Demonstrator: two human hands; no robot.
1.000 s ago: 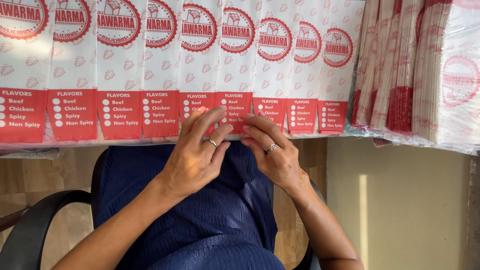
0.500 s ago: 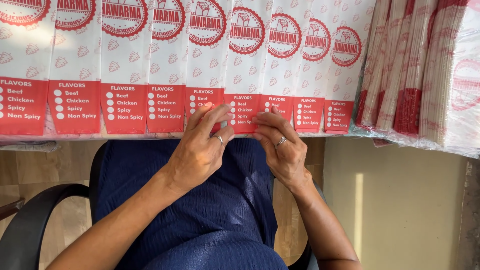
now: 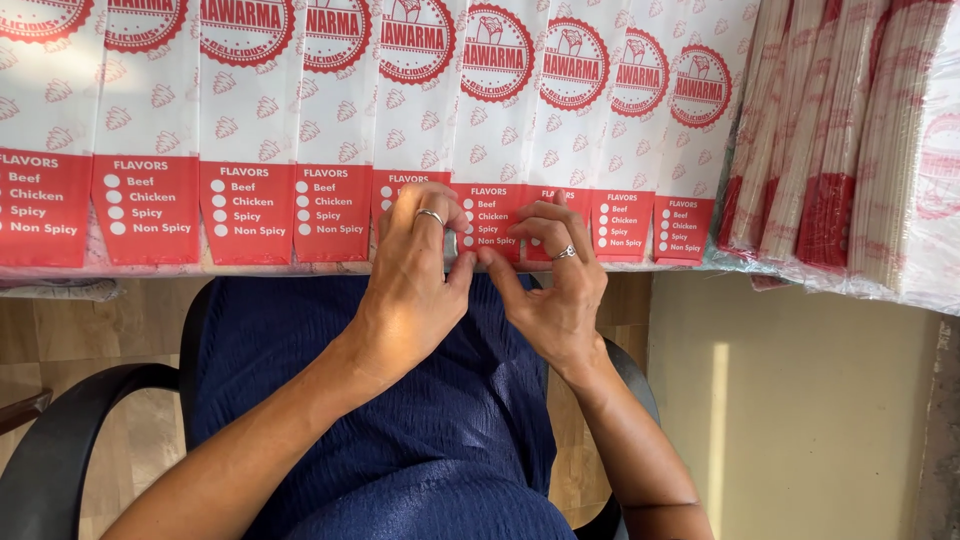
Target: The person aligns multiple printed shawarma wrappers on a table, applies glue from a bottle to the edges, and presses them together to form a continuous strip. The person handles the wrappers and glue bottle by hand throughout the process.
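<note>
A row of several red and white paper sleeves (image 3: 330, 130) lies side by side on a table edge, their red checklist ends toward me. My left hand (image 3: 415, 275), with a ring on one finger, rests its fingers on the red end of a middle sleeve (image 3: 400, 185). My right hand (image 3: 555, 275), also ringed, pinches the lower edge of the neighbouring sleeve (image 3: 495, 215) between thumb and fingers. The thumbs nearly meet at the table edge.
Bundles of stacked sleeves in clear plastic wrap (image 3: 850, 150) lie at the right end of the table. I sit on a black-armed chair (image 3: 60, 450) in blue clothing (image 3: 400, 420). Wood floor (image 3: 90, 330) lies left, a beige floor (image 3: 800, 410) right.
Both hands have settled lower onto the red sleeve ends, thumbs drawing together at the table edge. The view has shifted slightly, so the sleeves sit lower in the frame.
</note>
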